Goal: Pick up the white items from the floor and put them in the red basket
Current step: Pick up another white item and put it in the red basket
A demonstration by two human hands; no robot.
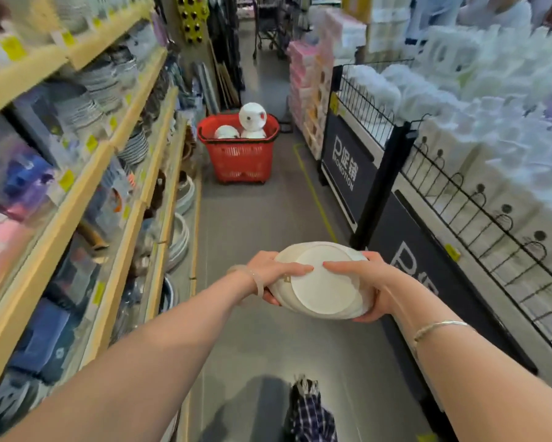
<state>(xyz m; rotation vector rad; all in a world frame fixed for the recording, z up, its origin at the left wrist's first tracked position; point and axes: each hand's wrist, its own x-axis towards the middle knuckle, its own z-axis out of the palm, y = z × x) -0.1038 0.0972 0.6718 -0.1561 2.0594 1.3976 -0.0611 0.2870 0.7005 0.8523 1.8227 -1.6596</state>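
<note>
While the left hand [270, 275] clasps one side of the white stack of dishes [324, 282] and the right hand [364, 283] the other, fingers curled over its rim, the load stays level. It hangs above the floor [262, 224], well short of the red basket [239, 151], which already holds white items [252, 121].

Both arms reach fwd, bare to the elbow, forearms converging toward centre; left grip [273, 275] clamps the left side of a stack of white plates [324, 290], thumb on top pointing inward, fingers curled under; right grip [368, 287] mirrors it on the right side, thumb across the top, fingers beneath. A pale bangle rings the left wrist; a thin silver bracelet the right forearm.
</note>
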